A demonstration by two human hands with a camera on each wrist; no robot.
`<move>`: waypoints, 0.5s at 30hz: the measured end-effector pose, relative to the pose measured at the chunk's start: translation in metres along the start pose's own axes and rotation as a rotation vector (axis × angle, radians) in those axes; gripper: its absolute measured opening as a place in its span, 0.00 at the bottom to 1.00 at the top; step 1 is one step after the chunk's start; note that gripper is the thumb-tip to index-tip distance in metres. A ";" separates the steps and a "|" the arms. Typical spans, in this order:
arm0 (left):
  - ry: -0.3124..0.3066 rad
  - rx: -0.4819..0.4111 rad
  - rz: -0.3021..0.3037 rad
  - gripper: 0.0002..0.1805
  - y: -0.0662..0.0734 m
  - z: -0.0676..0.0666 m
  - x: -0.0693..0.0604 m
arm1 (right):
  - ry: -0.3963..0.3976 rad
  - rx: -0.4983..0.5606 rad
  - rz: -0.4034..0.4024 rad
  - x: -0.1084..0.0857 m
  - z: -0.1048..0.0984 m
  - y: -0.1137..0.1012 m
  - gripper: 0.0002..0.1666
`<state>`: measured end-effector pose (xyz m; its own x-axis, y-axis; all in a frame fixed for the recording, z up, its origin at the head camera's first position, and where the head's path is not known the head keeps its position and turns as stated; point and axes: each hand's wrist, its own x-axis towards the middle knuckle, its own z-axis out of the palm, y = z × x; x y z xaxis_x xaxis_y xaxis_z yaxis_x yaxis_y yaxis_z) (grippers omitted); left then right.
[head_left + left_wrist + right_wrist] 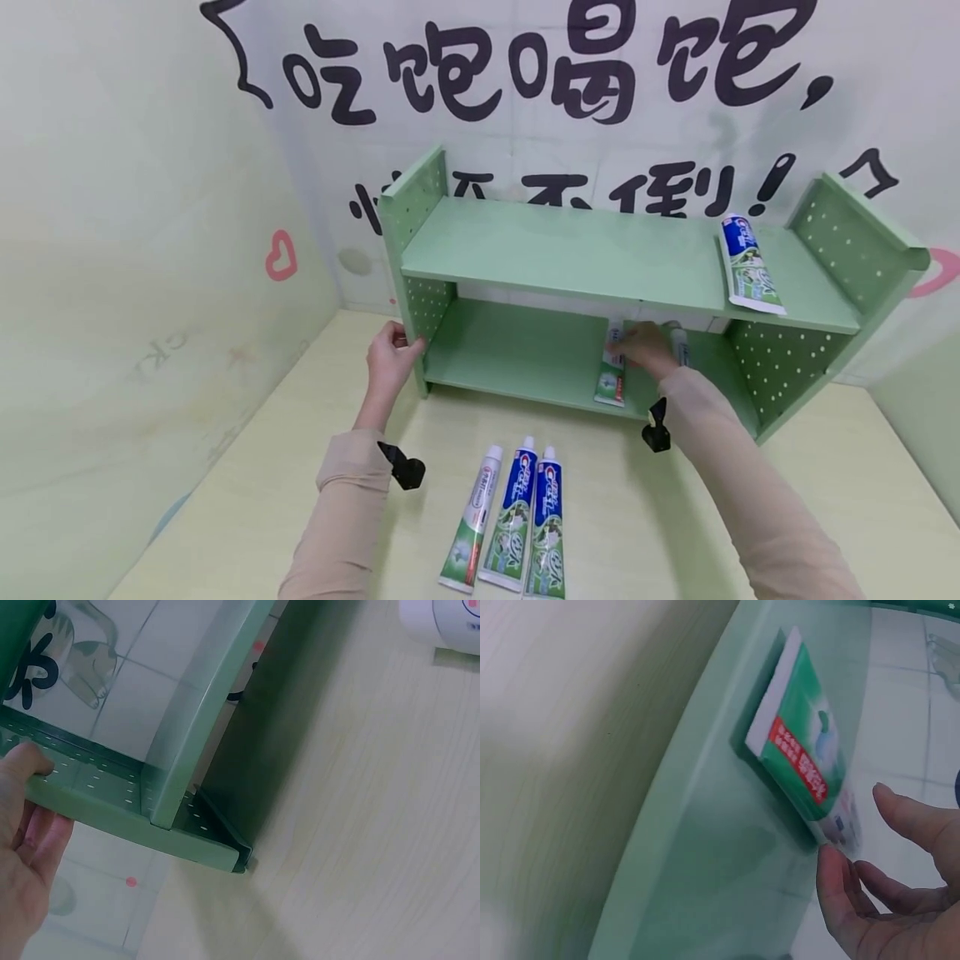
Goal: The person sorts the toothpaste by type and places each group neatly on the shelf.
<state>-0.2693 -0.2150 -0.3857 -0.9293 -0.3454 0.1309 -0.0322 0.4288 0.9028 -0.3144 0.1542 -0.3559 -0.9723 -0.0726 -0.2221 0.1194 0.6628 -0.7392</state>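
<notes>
A green two-tier shelf [517, 333] stands against the wall. At its left side panel [112, 821], my left hand [392, 358] grips the edge, thumb on the inner face and fingers outside. On the lower tier lies a white-and-green toothpaste tube [611, 375], its crimped end towards the front edge. My right hand [647, 348] is at that tube's cap end. In the right wrist view its thumb stands apart from the tube [802, 742], and a fingertip is at or very near it. A second tube [679, 343] is partly hidden behind the right forearm.
One blue-and-green toothpaste tube [750, 265] lies on the upper tier at the right. Before the shelf, a white-and-green tube [472, 521] and two blue-and-green tubes [513, 517] lie side by side on the pale table [615, 517]. A wall [187, 208] rises at the left.
</notes>
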 end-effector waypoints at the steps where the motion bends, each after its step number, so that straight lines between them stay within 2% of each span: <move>1: 0.000 0.002 0.001 0.16 0.000 0.000 0.000 | -0.005 0.010 0.000 -0.002 -0.001 -0.001 0.37; 8: 0.004 0.010 0.010 0.16 0.003 -0.002 0.002 | -0.026 0.096 -0.048 -0.014 -0.003 -0.011 0.37; 15: 0.004 0.018 0.007 0.15 0.003 -0.001 0.002 | 0.006 0.048 -0.032 -0.021 0.000 -0.018 0.33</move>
<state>-0.2707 -0.2157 -0.3823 -0.9282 -0.3452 0.1390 -0.0319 0.4461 0.8944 -0.2958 0.1436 -0.3378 -0.9770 -0.0887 -0.1940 0.0974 0.6236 -0.7757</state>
